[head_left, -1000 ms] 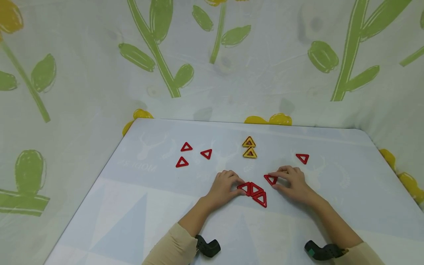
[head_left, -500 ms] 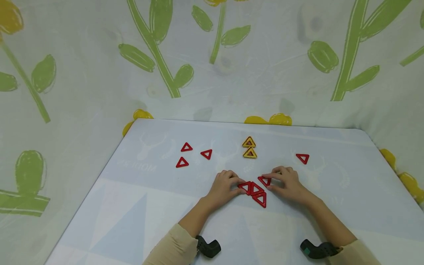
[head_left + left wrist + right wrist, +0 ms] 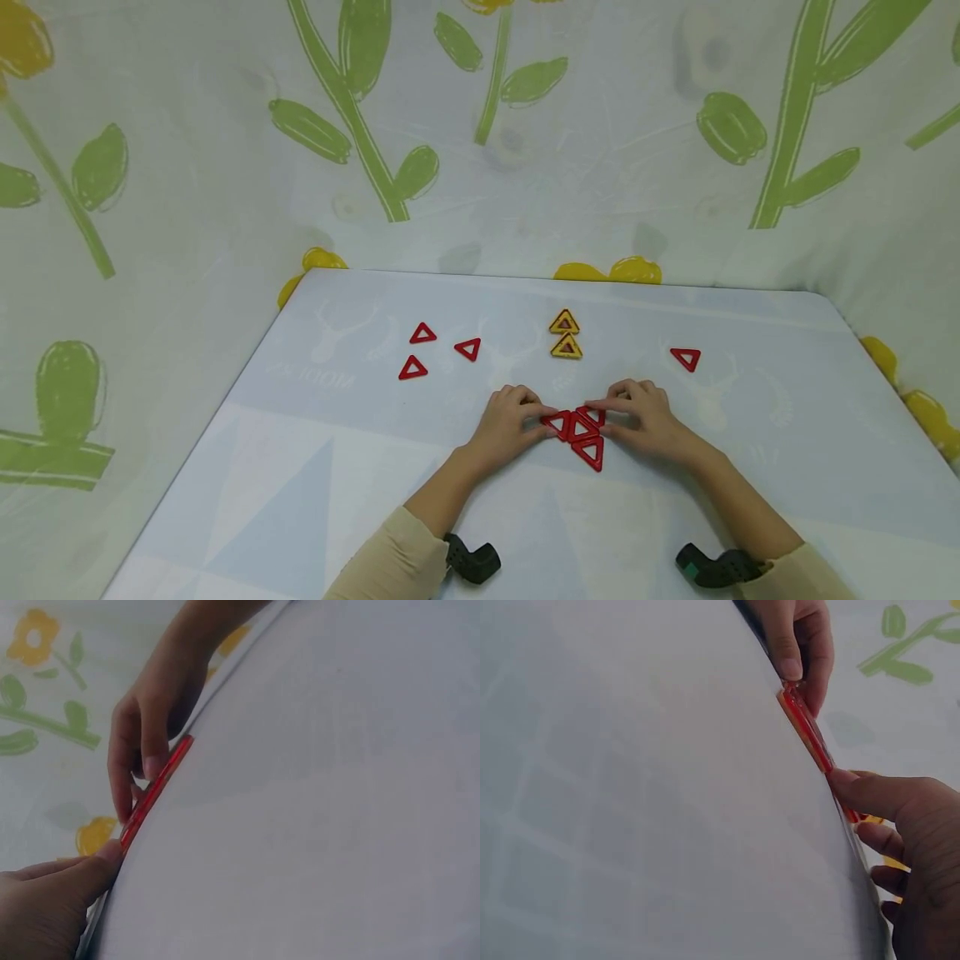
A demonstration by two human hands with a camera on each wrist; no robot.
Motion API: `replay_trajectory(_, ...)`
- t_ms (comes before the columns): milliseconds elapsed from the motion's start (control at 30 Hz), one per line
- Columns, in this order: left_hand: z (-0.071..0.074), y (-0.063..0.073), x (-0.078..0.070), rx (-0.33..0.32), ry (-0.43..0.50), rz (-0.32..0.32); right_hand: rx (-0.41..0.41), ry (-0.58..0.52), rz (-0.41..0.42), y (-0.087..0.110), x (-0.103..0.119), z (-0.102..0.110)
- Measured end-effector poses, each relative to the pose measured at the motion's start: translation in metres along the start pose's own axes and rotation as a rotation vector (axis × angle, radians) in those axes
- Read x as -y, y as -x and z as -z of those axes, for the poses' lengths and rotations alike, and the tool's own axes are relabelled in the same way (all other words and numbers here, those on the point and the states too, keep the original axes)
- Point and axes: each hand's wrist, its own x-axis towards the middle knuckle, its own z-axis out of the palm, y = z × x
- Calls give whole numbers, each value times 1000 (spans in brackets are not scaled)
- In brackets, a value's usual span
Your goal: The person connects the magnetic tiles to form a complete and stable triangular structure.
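Note:
In the head view, several red triangular magnetic-style tiles lie edge to edge on the table. My left hand (image 3: 512,421) pinches the leftmost tile (image 3: 567,426) between thumb and forefinger. From the other side, my right hand (image 3: 643,419) pinches the upper right tile (image 3: 589,419), its fingertips covering part of it. Between these two sits a middle tile (image 3: 573,427), and a lower tile (image 3: 600,454) adjoins it below. Both wrist views see the red tiles (image 3: 154,796) almost edge-on, flat against the tabletop, with fingertips of both hands at the ends of the row.
Two yellow triangles (image 3: 566,355) lie farther back on the table (image 3: 300,467), one behind the other. Three loose red triangles (image 3: 412,376) are at the back left, and another red triangle (image 3: 685,351) lies at the right. A flower-printed curtain (image 3: 600,167) hangs behind the table.
My right hand has moved left with its red tile, closing the gap until the tile meets the middle one. The left hand stays almost still on the leftmost tile.

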Motion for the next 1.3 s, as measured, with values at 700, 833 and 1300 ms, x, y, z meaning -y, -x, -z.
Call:
replay_trajectory(700, -2, 0, -8, -22, -85, 199, -188, -41, -108, 7, 0, -15)
replay_trajectory(833, -3, 0, -8, -53, -70, 226, -243, -40, -118, 8, 1, -20)
replay_trajectory(1300, -4, 0, -5, -112, -25, 229, -272, -54, -233, 8, 10, -24)
